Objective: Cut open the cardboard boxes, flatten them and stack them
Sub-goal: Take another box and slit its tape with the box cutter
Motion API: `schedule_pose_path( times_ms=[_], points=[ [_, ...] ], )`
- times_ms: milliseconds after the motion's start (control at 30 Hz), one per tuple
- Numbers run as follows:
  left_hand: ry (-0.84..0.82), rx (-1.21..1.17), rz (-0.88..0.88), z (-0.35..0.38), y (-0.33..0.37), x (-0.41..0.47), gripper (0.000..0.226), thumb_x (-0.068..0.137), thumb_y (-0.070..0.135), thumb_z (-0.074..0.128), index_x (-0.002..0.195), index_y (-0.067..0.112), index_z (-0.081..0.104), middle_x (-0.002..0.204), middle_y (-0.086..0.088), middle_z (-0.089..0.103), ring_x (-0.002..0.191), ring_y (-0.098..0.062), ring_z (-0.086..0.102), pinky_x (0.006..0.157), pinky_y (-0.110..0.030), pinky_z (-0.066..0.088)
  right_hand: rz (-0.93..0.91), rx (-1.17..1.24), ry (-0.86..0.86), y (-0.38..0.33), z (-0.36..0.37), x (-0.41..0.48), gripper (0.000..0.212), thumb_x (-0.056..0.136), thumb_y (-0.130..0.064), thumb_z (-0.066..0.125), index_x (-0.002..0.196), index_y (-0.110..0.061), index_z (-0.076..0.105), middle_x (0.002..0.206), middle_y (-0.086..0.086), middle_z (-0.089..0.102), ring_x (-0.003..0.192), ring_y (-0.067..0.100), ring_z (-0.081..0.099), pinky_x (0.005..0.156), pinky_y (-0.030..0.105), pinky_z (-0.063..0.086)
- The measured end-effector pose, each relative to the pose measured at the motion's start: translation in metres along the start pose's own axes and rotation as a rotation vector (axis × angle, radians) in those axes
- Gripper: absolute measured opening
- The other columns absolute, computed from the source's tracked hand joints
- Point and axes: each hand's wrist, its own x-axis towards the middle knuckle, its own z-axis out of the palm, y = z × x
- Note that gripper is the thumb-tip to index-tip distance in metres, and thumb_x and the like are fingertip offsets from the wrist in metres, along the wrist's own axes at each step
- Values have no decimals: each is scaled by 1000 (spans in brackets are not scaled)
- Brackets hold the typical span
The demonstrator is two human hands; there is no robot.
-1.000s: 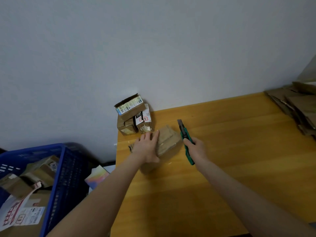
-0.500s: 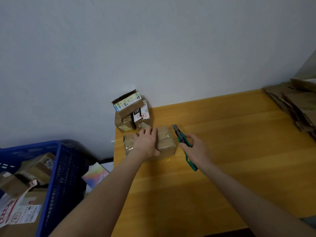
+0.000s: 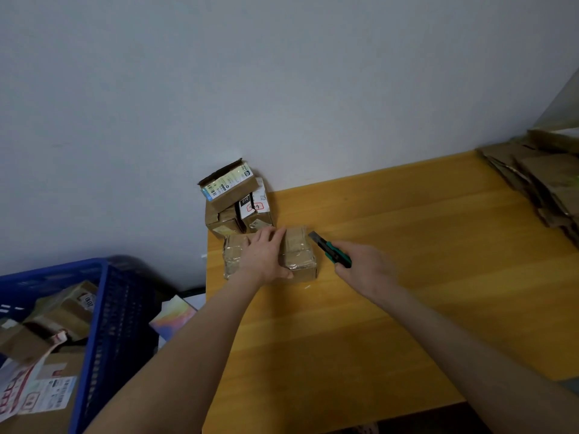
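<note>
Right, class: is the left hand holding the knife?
No, the right hand grips the knife; the left hand rests on the box.

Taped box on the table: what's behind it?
A pile of small boxes against the wall: two side by side, a labelled one tilted on top. The left hand on the taped box hides part of the pile's base, so contact can't be told.

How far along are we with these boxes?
Done: a pile of flattened cardboard lies at the far right end of the table. In hand: the left hand presses on a taped box while the right hand holds the green box cutter, blade beside the box's right edge; no cut shows yet. Left: the small boxes stacked against the wall, plus more in the blue crate.
</note>
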Motion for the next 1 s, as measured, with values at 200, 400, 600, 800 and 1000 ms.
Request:
schedule_pose_path(
  times_ms=[200,400,600,800,1000],
  points=[
    [20,-9,-4,4,0,0,116,65,50,82,154,24,12,155,-3,21,146,-26,15,118,-57,9,-48,11,-14,-1,-2,3,48,89,-30,56,136,-40,48,111,-5,65,88,17,62,67,34,56],
    [31,-9,-11,6,0,0,115,65,50,82,153,25,13,155,-2,22,145,-27,15,118,-56,10,-107,45,-40,0,-8,1,46,89,-26,58,134,-35,52,113,-2,65,93,18,61,74,37,56],
    [41,16,-15,7,2,-3,113,69,51,80,154,24,11,155,-2,21,145,-26,14,119,-55,9,-162,-42,-99,-1,-13,1,50,92,-27,55,140,-33,46,113,-3,63,94,16,59,74,34,54],
    [20,35,-19,6,3,-4,111,72,53,76,155,23,8,156,-3,19,146,-26,13,119,-55,9,-143,-101,-143,-1,-12,-9,49,93,-31,53,141,-31,44,108,-2,61,87,16,57,67,32,51],
    [17,54,-14,5,4,-5,110,73,53,76,154,23,9,156,-5,20,146,-27,14,119,-54,11,-147,-194,-182,-6,-16,-14,42,93,-30,51,135,-25,49,101,2,62,85,21,60,68,35,54]
  ],
)
